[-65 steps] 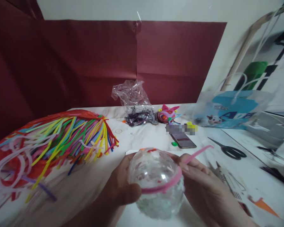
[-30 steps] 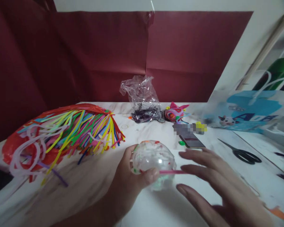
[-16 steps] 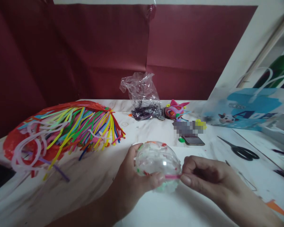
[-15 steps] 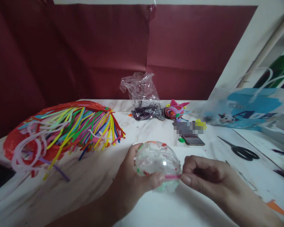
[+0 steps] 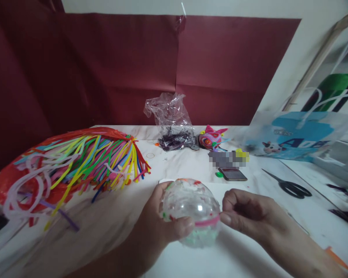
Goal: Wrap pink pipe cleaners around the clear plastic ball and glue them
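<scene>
Over the white sheet (image 5: pixel 176 256): clear ball (image 5: pixel 188 200), wrapped by the left hand's (image 5: pixel 162 220) fingers;
Pink pipe cleaner (image 5: pixel 207 222): sideways across ball's near side;
Right hand (image 5: pixel 248 216): fingertips together at its right end, apparently pinching it

A: What stands at the back?

B: A dark red sheet (image 5: pixel 118 61) is on the wall. Before it, a clear plastic bag (image 5: pixel 169 110) stands on the tabletop (image 5: pixel 174 166), with dark purple material (image 5: pixel 174 142) at its bottom.

A: And beside this bag?

B: To its right sits a round, colourful ornament (image 5: pixel 210 140) with pink pointed pieces on top. Nearer lies a phone (image 5: pixel 234 174), a small green piece (image 5: pixel 219 175) just beside it.

A: And the two sides?

B: On the left, many colourful strips (image 5: pixel 104 164) lie upon red plastic (image 5: pixel 4 187). On the right are black scissors (image 5: pixel 292 189), and behind them a carrier bag (image 5: pixel 304 133) printed with a cow.
</scene>
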Tool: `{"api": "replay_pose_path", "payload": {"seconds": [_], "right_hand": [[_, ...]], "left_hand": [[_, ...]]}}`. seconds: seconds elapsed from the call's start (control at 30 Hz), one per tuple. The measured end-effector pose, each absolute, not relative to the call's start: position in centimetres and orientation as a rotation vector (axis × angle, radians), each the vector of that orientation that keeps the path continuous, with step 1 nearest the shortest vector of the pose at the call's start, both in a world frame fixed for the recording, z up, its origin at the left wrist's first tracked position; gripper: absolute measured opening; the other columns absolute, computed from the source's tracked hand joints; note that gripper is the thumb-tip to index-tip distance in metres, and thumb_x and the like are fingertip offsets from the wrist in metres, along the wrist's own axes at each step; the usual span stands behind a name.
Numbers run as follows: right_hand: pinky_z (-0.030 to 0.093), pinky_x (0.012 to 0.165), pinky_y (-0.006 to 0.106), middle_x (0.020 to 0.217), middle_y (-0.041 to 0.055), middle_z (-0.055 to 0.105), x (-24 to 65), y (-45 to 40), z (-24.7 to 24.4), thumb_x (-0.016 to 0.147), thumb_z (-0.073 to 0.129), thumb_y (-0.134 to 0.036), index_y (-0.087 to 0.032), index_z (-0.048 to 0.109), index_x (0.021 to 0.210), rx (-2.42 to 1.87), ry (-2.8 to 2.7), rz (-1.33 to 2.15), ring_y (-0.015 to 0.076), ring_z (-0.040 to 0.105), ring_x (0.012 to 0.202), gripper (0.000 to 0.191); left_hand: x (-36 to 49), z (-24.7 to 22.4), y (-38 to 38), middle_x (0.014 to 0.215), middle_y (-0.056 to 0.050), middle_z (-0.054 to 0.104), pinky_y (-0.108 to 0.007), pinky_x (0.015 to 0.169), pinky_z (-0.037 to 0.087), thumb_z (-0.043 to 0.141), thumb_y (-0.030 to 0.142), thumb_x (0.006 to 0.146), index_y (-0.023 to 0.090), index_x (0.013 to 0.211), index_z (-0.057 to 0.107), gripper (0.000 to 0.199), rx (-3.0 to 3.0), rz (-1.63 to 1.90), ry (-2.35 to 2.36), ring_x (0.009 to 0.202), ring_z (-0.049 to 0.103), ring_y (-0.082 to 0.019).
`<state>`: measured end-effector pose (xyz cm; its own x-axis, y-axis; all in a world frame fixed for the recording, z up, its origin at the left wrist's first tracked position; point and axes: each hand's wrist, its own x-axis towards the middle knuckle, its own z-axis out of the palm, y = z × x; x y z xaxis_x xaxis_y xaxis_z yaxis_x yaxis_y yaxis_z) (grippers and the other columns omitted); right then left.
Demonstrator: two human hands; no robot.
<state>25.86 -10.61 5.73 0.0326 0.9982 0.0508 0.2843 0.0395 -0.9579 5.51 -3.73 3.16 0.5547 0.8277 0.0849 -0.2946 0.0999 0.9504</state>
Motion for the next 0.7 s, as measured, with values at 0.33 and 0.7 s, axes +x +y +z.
{"api": "replay_pose_path", "payload": {"seconds": [0.33,0.7], "right_hand": [[0.031,0.054,0.024,0.065,0.0002,0.050,26.4,-10.6,5.8,0.071,0.079,-0.065,-0.017,0.055,0.067,-1.355,-1.357,1.117,0.0156,0.039,0.061,0.053],[0.032,0.054,0.024,0.062,-0.0010,0.051,27.1,-10.3,5.7,0.069,0.087,-0.056,-0.017,0.061,0.065,-1.229,-1.249,1.162,0.0138,0.039,0.058,0.047]], "left_hand": [[5.6,2.4,-2.7,0.117,-0.017,0.068,-0.043,0.090,0.051,0.087,0.047,0.054,0.015,0.120,0.052,0.081,1.229,0.867,0.447,0.109,0.063,-0.035],[5.3,1.7,-1.2,0.116,-0.016,0.067,-0.044,0.088,0.050,0.085,0.046,0.060,0.016,0.124,0.056,0.077,1.228,0.675,0.286,0.106,0.064,-0.036]]}}
